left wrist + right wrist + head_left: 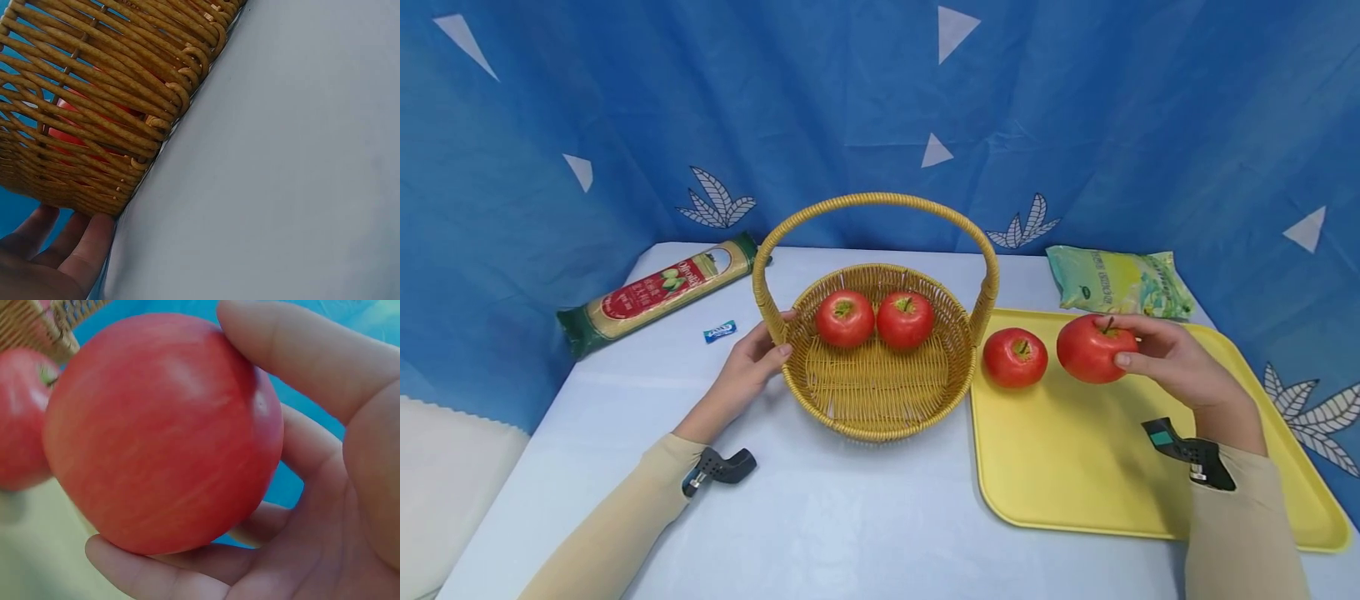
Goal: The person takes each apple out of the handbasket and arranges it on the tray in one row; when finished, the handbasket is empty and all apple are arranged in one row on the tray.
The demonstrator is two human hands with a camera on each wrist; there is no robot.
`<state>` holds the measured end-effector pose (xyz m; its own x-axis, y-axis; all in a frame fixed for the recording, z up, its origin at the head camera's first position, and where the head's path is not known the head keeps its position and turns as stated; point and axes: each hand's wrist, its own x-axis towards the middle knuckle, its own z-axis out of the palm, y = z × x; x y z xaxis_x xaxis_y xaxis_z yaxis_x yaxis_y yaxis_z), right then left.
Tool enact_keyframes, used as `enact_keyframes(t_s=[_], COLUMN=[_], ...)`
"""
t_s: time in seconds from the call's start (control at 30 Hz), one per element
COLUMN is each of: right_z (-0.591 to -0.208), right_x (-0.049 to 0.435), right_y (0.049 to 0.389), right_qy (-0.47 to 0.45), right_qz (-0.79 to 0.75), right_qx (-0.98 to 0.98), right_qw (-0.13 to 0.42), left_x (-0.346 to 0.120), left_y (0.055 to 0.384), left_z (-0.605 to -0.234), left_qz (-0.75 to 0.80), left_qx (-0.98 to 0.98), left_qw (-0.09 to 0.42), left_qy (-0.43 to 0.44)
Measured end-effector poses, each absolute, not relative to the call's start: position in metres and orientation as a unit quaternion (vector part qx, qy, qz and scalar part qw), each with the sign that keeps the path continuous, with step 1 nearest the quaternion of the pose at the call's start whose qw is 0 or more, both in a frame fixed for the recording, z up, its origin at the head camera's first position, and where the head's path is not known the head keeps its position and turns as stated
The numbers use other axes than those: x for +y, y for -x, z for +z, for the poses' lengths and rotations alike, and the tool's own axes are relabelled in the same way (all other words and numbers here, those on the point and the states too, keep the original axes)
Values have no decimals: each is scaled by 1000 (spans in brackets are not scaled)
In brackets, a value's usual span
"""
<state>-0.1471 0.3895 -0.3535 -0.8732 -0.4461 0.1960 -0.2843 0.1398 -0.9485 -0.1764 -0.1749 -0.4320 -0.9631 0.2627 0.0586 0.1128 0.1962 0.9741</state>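
Note:
A woven wicker basket (880,429) with a tall arched handle stands mid-table, two red apples (846,319) side by side at its far end. My left hand (751,360) grips its left side where the handle joins, thumb over the rim; in the left wrist view, fingers (90,247) lie against the weave. Over the yellow tray (1060,467), my right hand (1176,358) holds a red apple (1086,350) between thumb and fingers. The right wrist view shows the fingers wrapped round this apple (162,431). Another apple (1015,358) sits at the tray's left end, beside the basket.
A long noodle packet (662,292) lies at the back left, with a small blue wrapped piece (720,332) near it. Behind the tray is a green-yellow bag (1120,282). A blue curtain (865,108) hangs along the table's back edge.

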Motion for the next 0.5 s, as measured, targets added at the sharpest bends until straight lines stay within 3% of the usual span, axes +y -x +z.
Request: enact_keyframes(t_s=[0.5], right_z=[-379], right_x=[398], right_y=[158], right_qy=[184], right_qz=[-546], right_qx=[808], right_qw=[122], left_x=[-175], left_y=[177], left_z=[-433], left_qz=[625], left_qx=[769], left_qw=[59], left_qy=[-125])
